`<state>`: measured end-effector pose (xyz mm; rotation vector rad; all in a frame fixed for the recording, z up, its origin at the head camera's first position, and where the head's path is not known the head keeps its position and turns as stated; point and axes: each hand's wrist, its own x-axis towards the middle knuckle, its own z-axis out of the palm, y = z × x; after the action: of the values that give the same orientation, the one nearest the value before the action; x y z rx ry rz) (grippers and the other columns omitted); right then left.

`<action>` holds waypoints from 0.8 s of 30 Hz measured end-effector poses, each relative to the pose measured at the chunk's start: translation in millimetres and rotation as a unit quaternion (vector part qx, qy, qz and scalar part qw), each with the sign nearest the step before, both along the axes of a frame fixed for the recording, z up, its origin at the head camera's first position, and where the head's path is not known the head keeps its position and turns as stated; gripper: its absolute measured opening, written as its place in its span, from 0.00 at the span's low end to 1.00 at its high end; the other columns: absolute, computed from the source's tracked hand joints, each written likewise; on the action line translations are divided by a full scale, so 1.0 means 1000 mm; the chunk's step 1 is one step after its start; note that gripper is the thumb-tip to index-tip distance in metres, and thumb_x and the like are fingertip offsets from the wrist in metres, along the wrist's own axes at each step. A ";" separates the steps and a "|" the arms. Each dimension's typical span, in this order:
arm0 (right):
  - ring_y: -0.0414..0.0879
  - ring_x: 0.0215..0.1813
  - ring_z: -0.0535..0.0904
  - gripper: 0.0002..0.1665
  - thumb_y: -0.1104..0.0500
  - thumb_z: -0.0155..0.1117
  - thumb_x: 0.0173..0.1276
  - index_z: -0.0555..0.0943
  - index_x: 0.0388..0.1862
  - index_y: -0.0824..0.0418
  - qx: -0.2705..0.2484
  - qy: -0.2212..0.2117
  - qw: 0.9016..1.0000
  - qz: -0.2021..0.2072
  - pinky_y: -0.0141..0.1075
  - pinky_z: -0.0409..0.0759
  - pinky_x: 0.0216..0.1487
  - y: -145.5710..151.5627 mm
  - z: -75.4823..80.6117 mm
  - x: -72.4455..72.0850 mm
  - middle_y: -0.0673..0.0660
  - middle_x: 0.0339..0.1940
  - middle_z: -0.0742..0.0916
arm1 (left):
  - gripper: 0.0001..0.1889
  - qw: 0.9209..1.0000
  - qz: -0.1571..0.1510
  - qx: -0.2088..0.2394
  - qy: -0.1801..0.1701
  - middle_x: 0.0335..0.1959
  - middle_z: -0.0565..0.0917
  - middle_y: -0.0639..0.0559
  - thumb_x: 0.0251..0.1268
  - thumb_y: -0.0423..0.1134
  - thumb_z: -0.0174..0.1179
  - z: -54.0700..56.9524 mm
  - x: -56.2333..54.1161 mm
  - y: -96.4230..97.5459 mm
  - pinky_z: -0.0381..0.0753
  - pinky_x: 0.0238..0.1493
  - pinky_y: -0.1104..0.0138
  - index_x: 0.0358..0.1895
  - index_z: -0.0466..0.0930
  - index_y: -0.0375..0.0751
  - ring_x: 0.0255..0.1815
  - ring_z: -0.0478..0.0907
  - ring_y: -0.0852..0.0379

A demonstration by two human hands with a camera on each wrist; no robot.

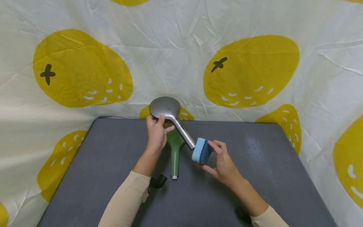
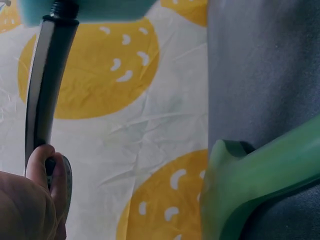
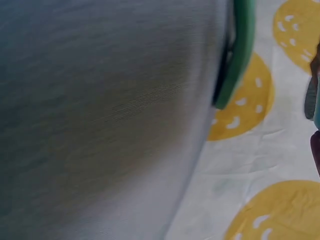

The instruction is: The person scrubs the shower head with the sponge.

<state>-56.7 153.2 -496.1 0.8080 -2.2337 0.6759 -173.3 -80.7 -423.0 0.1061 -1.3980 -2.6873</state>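
Note:
My left hand (image 1: 156,134) holds a silver shower head (image 1: 165,106) by the rim of its round head, thumb on the near face. Its handle (image 2: 44,85) slants down to the right and ends in a dark thread. Between thumb and fingers, my right hand (image 1: 225,165) pinches a sponge (image 1: 199,150), light blue with a darker blue layer. The sponge is at the handle's lower end; whether they touch I cannot tell. Only a sliver of sponge (image 3: 318,107) and fingertips enter the right wrist view.
Below the shower head lies a green tool (image 1: 175,154) with a white-tipped handle; its head is partly hidden. The dark grey table (image 1: 113,176) meets a pale cloth (image 1: 170,47) with yellow fruit prints behind it. A black strap (image 1: 158,182) hangs at my left wrist.

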 end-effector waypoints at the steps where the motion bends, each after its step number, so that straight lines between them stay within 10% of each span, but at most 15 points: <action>1: 0.64 0.55 0.76 0.46 0.37 0.55 0.73 0.59 0.71 0.72 0.003 -0.001 1.000 -0.002 0.56 0.86 0.45 0.002 -0.003 0.000 0.73 0.57 0.71 | 0.16 1.000 -0.007 -0.003 0.002 0.60 0.69 0.35 0.82 0.28 0.45 0.000 0.000 -0.001 0.91 0.31 0.59 0.64 0.55 0.32 0.43 0.83 0.47; 12: 0.58 0.56 0.77 0.48 0.33 0.55 0.72 0.65 0.74 0.69 0.043 -0.039 0.997 -0.044 0.44 0.86 0.52 0.040 -0.019 0.010 0.69 0.59 0.73 | 0.17 0.998 -0.060 -0.032 0.016 0.55 0.75 0.33 0.81 0.29 0.49 -0.001 0.003 -0.001 0.90 0.30 0.64 0.66 0.60 0.32 0.36 0.87 0.53; 24: 0.59 0.59 0.73 0.45 0.33 0.51 0.76 0.72 0.73 0.67 0.063 -0.010 0.998 -0.029 0.16 0.57 0.73 0.078 0.007 0.009 0.73 0.57 0.75 | 0.16 0.988 -0.085 -0.128 -0.005 0.45 0.83 0.36 0.78 0.28 0.55 -0.014 0.004 0.011 0.91 0.33 0.63 0.63 0.68 0.29 0.31 0.85 0.56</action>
<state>-47.4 231.0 -489.0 0.7983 -2.3265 0.5218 -169.3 -69.7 -437.4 -0.0239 -1.8182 -2.6075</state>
